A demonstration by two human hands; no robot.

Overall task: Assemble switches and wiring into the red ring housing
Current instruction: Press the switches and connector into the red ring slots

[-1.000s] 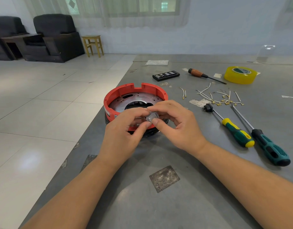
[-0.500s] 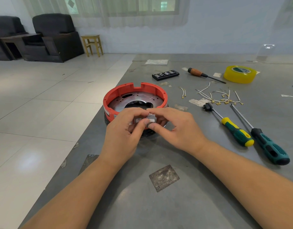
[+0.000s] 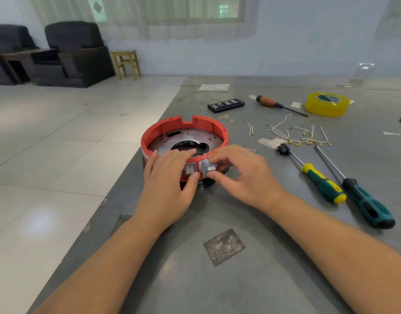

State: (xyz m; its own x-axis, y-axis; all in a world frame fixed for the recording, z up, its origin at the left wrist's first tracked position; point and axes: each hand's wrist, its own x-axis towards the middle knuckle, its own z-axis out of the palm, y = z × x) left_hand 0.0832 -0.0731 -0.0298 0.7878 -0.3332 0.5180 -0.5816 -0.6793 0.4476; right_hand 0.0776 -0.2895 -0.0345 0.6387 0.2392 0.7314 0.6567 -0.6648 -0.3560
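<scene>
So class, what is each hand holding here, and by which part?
Right hand pinches the loose grey rocker switch by its edges. Left hand steadies the red ring housing at its near rim.

Within my reach: one red ring housing [image 3: 183, 132], two grey rocker switches [image 3: 190, 169] at its front wall, three screwdrivers [image 3: 317, 180], one roll of yellow tape [image 3: 327, 104], one black bit case [image 3: 226, 105]. Loose wire leads [image 3: 303, 134]: count indeterminate.
</scene>
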